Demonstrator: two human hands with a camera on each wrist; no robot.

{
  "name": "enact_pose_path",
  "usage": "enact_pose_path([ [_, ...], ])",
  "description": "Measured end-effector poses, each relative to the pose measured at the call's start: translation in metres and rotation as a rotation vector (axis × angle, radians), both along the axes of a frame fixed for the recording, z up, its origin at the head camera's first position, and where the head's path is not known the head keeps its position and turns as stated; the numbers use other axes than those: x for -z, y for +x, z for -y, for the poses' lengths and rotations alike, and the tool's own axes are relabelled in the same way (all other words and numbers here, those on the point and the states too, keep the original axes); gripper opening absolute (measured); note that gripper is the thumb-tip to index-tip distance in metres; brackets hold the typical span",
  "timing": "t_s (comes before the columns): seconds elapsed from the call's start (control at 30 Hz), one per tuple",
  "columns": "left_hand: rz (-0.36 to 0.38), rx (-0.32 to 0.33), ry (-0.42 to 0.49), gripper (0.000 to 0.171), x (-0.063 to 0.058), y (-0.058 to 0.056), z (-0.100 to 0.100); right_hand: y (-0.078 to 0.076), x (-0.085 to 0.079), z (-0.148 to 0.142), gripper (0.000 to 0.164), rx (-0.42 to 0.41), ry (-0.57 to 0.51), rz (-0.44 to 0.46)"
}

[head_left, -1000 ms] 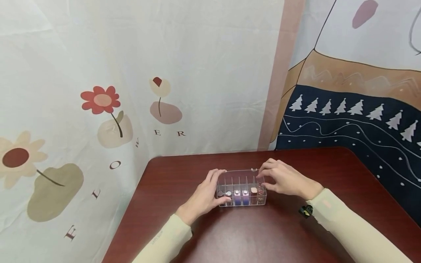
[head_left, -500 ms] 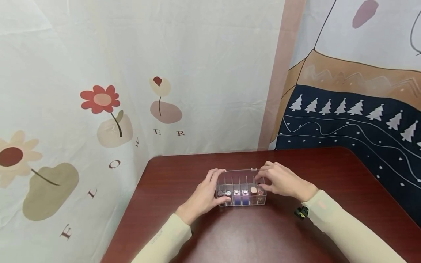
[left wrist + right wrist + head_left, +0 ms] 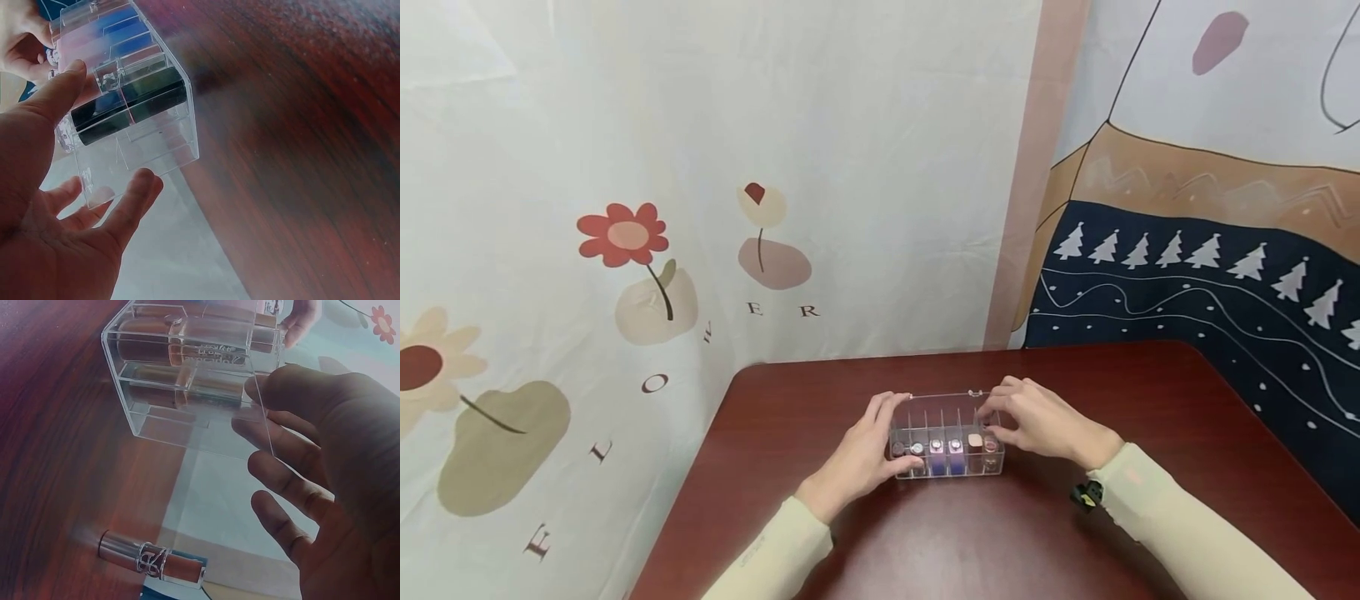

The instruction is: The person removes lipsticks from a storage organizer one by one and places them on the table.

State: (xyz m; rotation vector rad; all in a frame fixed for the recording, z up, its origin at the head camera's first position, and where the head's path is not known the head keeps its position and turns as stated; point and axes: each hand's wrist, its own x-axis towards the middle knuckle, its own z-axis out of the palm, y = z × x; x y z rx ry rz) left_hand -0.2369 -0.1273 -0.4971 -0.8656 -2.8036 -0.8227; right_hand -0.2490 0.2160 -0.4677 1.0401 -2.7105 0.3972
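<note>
A clear plastic organizer box (image 3: 947,473) with divided compartments stands on the table. Its front row holds several cosmetic tubes, among them purple-blue ones (image 3: 946,460) and a brown one (image 3: 990,457). My left hand (image 3: 859,454) grips the left end, thumb in front and fingers behind; in the left wrist view dark tubes (image 3: 131,106) lie close to that thumb. My right hand (image 3: 1045,421) reaches over the right end. In the right wrist view its thumb and index finger pinch the top of a lip gloss tube (image 3: 212,390) inside the box. The other fingers hang loosely outside.
Another lip gloss tube (image 3: 150,556) with a silver band stands on the table beside the box in the right wrist view. The dark red wooden table (image 3: 917,550) has its back edge against a flower-printed curtain (image 3: 880,183) and a navy tree-print cloth (image 3: 1150,292).
My right hand has moved slightly left and down into the box's right end with the tube. The left hand keeps its hold, and the head view has shifted a little.
</note>
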Motion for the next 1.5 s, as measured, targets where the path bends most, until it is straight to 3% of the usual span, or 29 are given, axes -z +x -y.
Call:
enact_pose_path([
  [0.33, -0.032, 0.004, 0.005, 0.103, 0.0, 0.001, 0.002, 0.0, -0.001, -0.001, 0.025, -0.033, -0.026, -0.052],
  [0.6, -0.015, -0.003, -0.001, 0.103, 0.002, 0.002, 0.0, 0.003, -0.005, -0.003, 0.026, -0.034, -0.054, -0.08],
  [1.03, -0.015, -0.009, 0.004, 0.101, 0.001, 0.002, 0.001, 0.003, -0.018, -0.003, 0.032, 0.011, -0.132, -0.04],
  [1.5, -0.023, -0.001, 0.009, 0.102, 0.002, 0.002, 0.0, 0.002, -0.027, -0.012, 0.031, -0.004, -0.2, -0.094],
])
